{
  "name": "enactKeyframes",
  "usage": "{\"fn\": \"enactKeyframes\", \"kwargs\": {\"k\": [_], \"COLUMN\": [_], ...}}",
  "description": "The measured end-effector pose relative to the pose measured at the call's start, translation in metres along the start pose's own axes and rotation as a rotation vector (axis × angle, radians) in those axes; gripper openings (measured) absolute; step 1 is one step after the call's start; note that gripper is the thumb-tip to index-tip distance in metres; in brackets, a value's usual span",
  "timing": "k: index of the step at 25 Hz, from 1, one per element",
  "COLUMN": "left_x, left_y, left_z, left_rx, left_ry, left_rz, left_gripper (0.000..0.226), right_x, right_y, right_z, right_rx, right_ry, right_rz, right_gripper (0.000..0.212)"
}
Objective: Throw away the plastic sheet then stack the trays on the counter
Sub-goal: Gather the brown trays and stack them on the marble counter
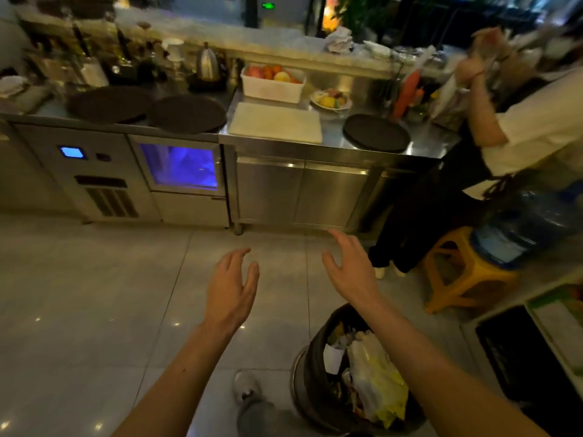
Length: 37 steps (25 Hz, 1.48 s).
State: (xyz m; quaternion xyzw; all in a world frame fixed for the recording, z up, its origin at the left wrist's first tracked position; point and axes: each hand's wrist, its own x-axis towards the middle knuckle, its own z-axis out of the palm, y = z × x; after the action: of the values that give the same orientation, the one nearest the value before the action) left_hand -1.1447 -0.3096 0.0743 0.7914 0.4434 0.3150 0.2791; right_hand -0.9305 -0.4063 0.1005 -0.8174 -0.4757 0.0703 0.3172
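Three round dark trays lie on the steel counter (334, 134): one at the left (107, 104), a second overlapping it (187, 113), a third further right (377, 132). My left hand (232, 290) and my right hand (351, 266) are stretched out over the floor, both empty with fingers spread, well short of the counter. A black trash bin (310, 364) stands under my right forearm, full of crumpled plastic and paper waste (375, 376). I cannot tell which piece in it is the plastic sheet.
A white cutting board (276, 123), a white tub of fruit (273, 82), a plate of fruit (331, 99) and a kettle (208, 63) sit on the counter. Another person (520, 127) stands at its right end. A yellow stool (467, 269) holds a water jug (517, 228).
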Motion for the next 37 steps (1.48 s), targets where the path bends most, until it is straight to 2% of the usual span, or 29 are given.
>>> {"fn": "enactKeyframes", "kwargs": {"k": [8,14,19,24,28,31,37], "left_x": [0.162,0.296,0.386,0.493,0.570,0.621,0.684], "left_y": [-0.003,0.010,0.021,0.017,0.021,0.038,0.064], "left_z": [0.063,0.108,0.158,0.211,0.253,0.296,0.400], "left_rx": [-0.018,-0.057,-0.170,-0.315,-0.364,-0.413,-0.372], "left_ry": [-0.222,-0.345,-0.441,-0.468,-0.565,-0.661,-0.823], "left_rz": [0.221,0.282,0.240,0.188,0.090,-0.040,-0.212], "left_gripper": [0.043,0.038,0.042,0.041,0.035,0.033,0.041], "right_x": [0.120,0.218,0.288,0.381,0.454,0.510,0.599], "right_y": [0.037,0.047,0.074,0.104,0.128,0.161,0.264], "right_z": [0.027,0.057,0.064,0.074,0.075,0.069,0.059], "right_rx": [0.079,0.203,0.259,0.291,0.334,0.434,0.820], "right_ry": [0.234,0.283,0.289,0.311,0.391,0.454,0.576], "right_rz": [0.225,0.403,0.560,0.697,0.864,0.994,1.235], "right_gripper": [0.047,0.049,0.048,0.047,0.046,0.047,0.046]}}
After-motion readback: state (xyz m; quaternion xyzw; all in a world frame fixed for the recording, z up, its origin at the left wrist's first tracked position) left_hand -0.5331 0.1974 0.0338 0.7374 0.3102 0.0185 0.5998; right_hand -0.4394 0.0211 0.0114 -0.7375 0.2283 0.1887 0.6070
